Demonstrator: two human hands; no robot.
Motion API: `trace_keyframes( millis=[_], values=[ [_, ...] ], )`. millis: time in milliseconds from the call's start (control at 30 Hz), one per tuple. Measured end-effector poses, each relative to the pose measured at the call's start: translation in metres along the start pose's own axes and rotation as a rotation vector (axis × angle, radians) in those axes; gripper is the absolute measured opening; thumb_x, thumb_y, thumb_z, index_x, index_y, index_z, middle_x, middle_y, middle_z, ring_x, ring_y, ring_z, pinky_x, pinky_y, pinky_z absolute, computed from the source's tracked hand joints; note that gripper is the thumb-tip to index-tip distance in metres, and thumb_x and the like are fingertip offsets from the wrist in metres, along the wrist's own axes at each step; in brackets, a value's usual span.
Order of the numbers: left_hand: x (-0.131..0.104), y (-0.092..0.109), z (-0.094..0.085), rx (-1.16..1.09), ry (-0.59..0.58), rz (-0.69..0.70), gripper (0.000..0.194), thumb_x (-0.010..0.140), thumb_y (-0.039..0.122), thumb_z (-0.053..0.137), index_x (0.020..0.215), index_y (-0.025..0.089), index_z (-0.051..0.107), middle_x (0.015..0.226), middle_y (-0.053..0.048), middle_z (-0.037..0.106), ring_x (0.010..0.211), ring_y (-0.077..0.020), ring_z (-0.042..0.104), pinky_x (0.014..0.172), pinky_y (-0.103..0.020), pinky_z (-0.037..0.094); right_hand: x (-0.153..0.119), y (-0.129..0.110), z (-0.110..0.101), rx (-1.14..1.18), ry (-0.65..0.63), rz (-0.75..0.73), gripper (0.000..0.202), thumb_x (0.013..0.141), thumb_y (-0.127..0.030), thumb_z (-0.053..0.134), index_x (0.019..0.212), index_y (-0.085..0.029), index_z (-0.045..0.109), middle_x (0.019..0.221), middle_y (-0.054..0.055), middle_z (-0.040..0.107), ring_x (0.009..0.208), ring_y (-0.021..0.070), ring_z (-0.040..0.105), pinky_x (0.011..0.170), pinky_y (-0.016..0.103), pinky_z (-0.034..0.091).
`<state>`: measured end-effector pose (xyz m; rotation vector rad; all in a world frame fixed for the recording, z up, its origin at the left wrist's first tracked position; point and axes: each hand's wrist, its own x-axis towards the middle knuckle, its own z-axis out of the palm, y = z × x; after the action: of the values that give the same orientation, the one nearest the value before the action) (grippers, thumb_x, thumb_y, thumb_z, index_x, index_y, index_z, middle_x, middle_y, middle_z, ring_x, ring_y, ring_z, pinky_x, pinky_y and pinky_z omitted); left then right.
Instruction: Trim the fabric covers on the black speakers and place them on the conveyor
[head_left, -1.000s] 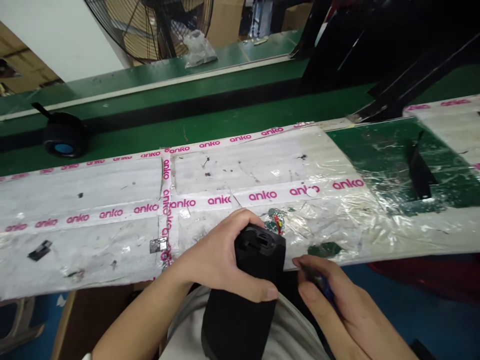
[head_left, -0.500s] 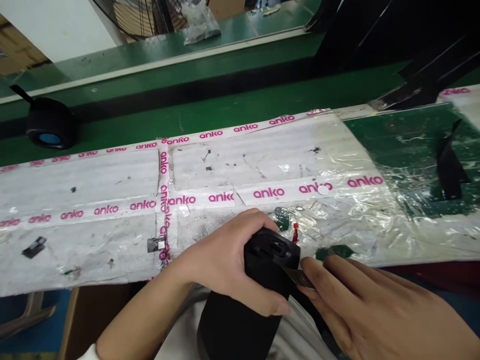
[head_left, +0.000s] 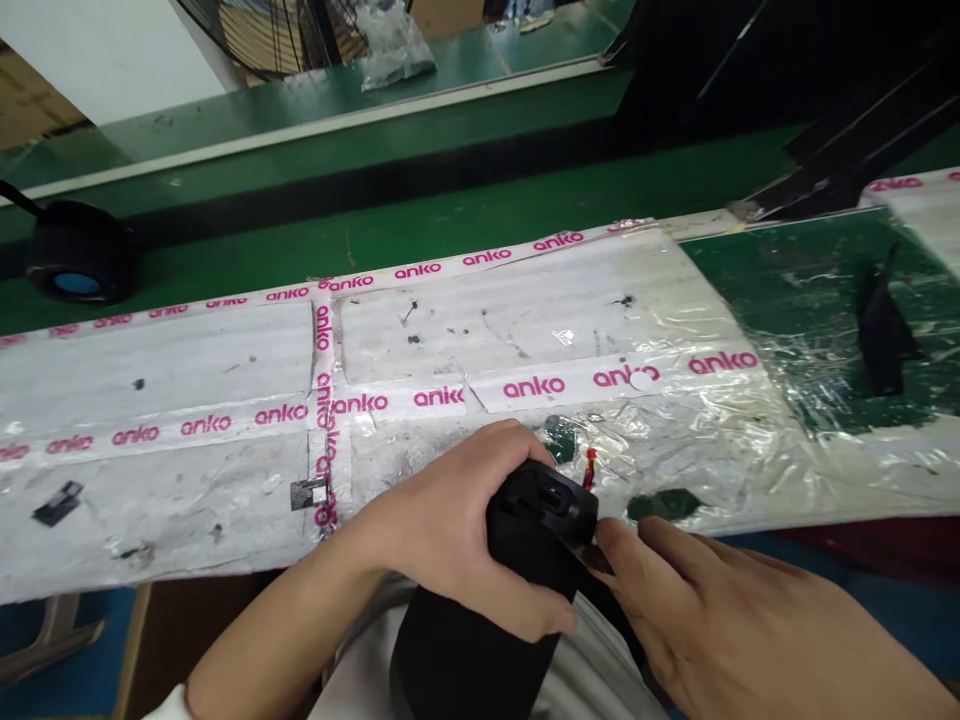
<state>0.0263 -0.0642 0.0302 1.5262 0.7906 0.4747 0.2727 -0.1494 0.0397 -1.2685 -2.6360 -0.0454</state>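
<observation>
My left hand (head_left: 465, 530) is wrapped round a black cylindrical body (head_left: 469, 650), which looks like a portable speaker and stands tilted over my lap. Its moulded end cap (head_left: 551, 500), with a slotted recess, faces up towards me. At the cap's right edge, my right hand (head_left: 697, 610) is closed in a pinch on a small flat metal blade (head_left: 598, 560). Most of the blade is hidden by the fingers and the cap's side. Just beyond the cap, a short red wire piece (head_left: 590, 467) lies on the bench.
The bench cover (head_left: 450, 340) is white, taped with pink "anko" strips and torn in places. Behind runs a green conveyor belt (head_left: 420, 220), carrying a similar black cylinder (head_left: 79, 250) with a blue disc. A black strip (head_left: 885, 330) lies at right; a fan (head_left: 262, 35) stands beyond.
The black cylinder on the belt has shifted left. Less of the blade shows now, its tip tucked in by the cap's edge. My left hand keeps its hold; the view has shifted slightly.
</observation>
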Motion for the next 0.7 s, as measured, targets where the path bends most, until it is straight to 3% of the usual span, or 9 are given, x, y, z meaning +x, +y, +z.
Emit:
trace_keyframes(
  millis=[133,233,367,467,533,700],
  values=[
    [0.000,0.003,0.002,0.079,0.003,0.029,0.065,0.054,0.046,0.098,0.099,0.025,0.056,0.101,0.000,0.059,0.092,-0.0221,0.058,0.080,-0.036,0.048,0.002,-0.002,-0.001,-0.028,-0.019,0.023,0.045,0.074,0.003,0.050,0.108,-0.026,0.052,0.066,-0.004,0.060,0.042,0.0190,0.061,0.039,0.036,0.039],
    [0.001,0.006,0.004,0.122,0.000,0.043,0.063,0.055,0.046,0.097,0.093,0.025,0.052,0.100,-0.001,0.058,0.094,-0.0237,0.058,0.079,-0.037,0.048,0.010,-0.001,-0.006,-0.025,-0.054,-0.038,0.040,0.087,0.008,0.040,0.098,-0.028,0.054,0.065,-0.002,0.064,0.037,0.0185,0.057,0.035,0.038,0.033],
    [0.001,0.011,0.006,0.189,-0.006,0.021,0.061,0.056,0.045,0.096,0.093,0.026,0.050,0.099,0.000,0.057,0.093,-0.0241,0.058,0.076,-0.036,0.047,0.018,0.005,-0.016,-0.012,-0.067,-0.058,0.055,0.113,-0.005,0.018,0.091,-0.027,0.063,0.063,0.001,0.069,0.033,0.0187,0.056,0.034,0.041,0.034],
    [-0.001,0.013,0.005,0.139,-0.008,-0.047,0.060,0.061,0.044,0.097,0.099,0.025,0.056,0.103,-0.001,0.060,0.094,-0.0238,0.060,0.077,-0.035,0.048,0.018,0.008,-0.022,0.033,-0.073,-0.060,0.057,0.121,-0.016,0.013,0.091,-0.028,0.060,0.058,-0.004,0.063,0.035,0.0170,0.058,0.036,0.037,0.041],
    [-0.003,0.011,0.003,0.054,-0.016,-0.086,0.061,0.061,0.042,0.100,0.103,0.026,0.059,0.105,-0.001,0.062,0.094,-0.0231,0.060,0.077,-0.034,0.048,0.015,0.010,-0.022,0.065,-0.071,-0.062,0.049,0.123,-0.021,0.015,0.096,-0.029,0.056,0.059,-0.007,0.060,0.037,0.0156,0.060,0.036,0.035,0.042],
    [-0.010,0.005,-0.002,-0.106,0.013,-0.135,0.066,0.059,0.039,0.105,0.104,0.026,0.059,0.107,-0.001,0.063,0.095,-0.0216,0.056,0.075,-0.030,0.046,-0.001,0.010,-0.013,0.065,0.069,0.058,0.033,0.126,-0.028,0.024,0.118,-0.023,0.056,0.079,-0.001,0.079,0.049,0.0166,0.074,0.043,0.033,0.051]
  ],
)
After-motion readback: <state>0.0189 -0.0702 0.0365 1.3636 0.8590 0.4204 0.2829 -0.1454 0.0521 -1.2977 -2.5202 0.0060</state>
